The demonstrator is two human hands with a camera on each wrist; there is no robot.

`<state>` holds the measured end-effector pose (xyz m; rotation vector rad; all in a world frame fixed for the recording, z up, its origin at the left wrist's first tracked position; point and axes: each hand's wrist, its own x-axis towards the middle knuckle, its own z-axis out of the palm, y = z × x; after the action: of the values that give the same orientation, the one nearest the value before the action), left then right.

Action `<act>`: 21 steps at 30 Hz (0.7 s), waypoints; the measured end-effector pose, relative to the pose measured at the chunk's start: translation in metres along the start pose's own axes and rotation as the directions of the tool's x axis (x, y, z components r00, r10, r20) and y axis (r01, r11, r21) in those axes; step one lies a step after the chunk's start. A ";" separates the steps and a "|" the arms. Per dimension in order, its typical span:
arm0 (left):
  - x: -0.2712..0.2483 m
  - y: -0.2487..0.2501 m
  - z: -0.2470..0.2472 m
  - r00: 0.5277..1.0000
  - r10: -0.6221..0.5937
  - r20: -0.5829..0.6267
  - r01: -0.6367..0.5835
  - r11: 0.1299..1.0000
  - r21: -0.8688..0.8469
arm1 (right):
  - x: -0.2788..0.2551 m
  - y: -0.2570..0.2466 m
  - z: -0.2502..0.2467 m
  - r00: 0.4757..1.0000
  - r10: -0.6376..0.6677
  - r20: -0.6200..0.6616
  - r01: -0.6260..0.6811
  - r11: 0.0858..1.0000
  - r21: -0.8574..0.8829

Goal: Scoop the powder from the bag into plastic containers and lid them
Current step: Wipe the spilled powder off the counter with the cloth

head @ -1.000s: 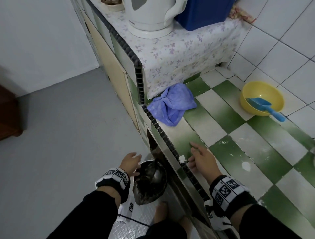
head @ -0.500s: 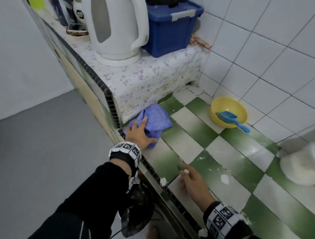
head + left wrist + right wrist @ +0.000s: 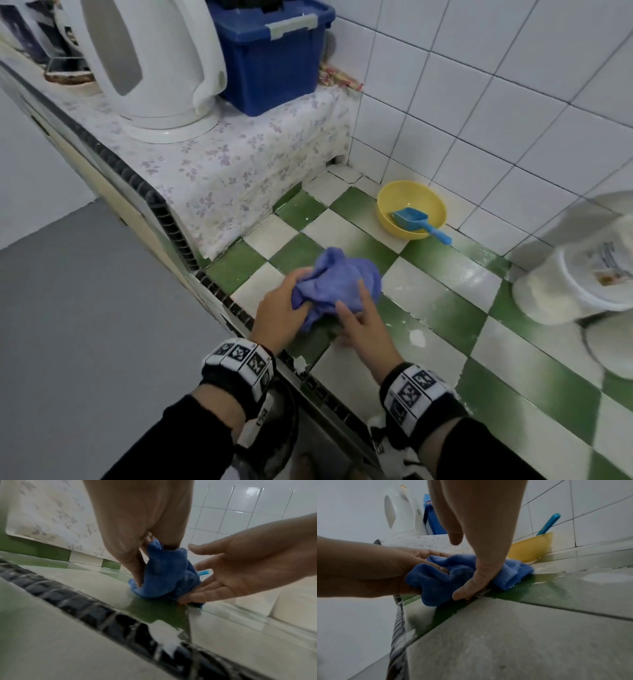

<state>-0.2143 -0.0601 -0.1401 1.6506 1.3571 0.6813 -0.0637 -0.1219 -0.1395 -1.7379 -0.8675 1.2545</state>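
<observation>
My left hand (image 3: 284, 308) grips a crumpled blue cloth (image 3: 339, 284) on the green-and-white tiled counter (image 3: 455, 274), near its front edge. My right hand (image 3: 363, 318) lies against the cloth's right side with straight fingers; its index fingertip (image 3: 462, 595) presses on the tile. White powder spills (image 3: 417, 337) mark the tiles, and one clings to the black edge strip (image 3: 164, 639). A yellow bowl (image 3: 394, 202) with a blue scoop (image 3: 414, 221) stands by the wall. At the right a blurred clear bag of white powder (image 3: 544, 301) leans on a white tub (image 3: 609, 274).
A raised shelf with a flowered cover (image 3: 239, 161) carries a white kettle (image 3: 154, 68) and a blue lidded box (image 3: 270, 51). White wall tiles (image 3: 496, 120) close off the back. Grey floor (image 3: 85, 325) lies to the left, below the counter.
My left hand rose from a dark bowl below the counter, took the cloth and dragged it toward the front edge. My right hand slid left onto the cloth. The view tilted up.
</observation>
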 end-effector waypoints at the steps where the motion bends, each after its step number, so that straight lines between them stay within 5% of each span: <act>1: -0.004 0.003 0.004 1.000 -0.002 0.022 0.003 0.997 -0.077 | 0.002 -0.003 0.001 1.000 0.018 -0.011 -0.017 0.999 0.031; 7: -0.024 0.014 0.026 0.973 0.061 0.220 0.014 0.946 -0.325 | -0.006 -0.018 -0.008 0.982 -0.015 -0.186 0.037 0.993 0.114; 11: -0.028 0.020 0.023 0.997 0.008 0.081 0.025 0.918 -0.396 | -0.018 -0.028 -0.040 0.964 -0.084 -0.252 0.096 0.995 0.033; 16: -0.023 -0.001 0.022 0.988 0.154 0.011 -0.154 0.983 0.096 | -0.046 -0.032 -0.124 0.868 -0.141 -0.476 0.034 0.973 -0.226; 18: -0.020 -0.019 0.025 0.977 0.202 0.075 -0.215 0.931 0.296 | -0.059 -0.016 -0.155 0.833 -0.098 -0.544 -0.140 0.915 -0.379; 21: -0.016 -0.038 0.029 0.964 0.248 0.092 -0.261 0.836 0.482 | -0.069 0.019 -0.180 0.781 -0.001 -0.625 -0.447 0.698 -0.559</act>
<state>-0.2127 -0.0825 -0.1848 2.2722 1.3778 0.4783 0.0916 -0.2293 -0.0959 -2.7212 -0.7787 0.4256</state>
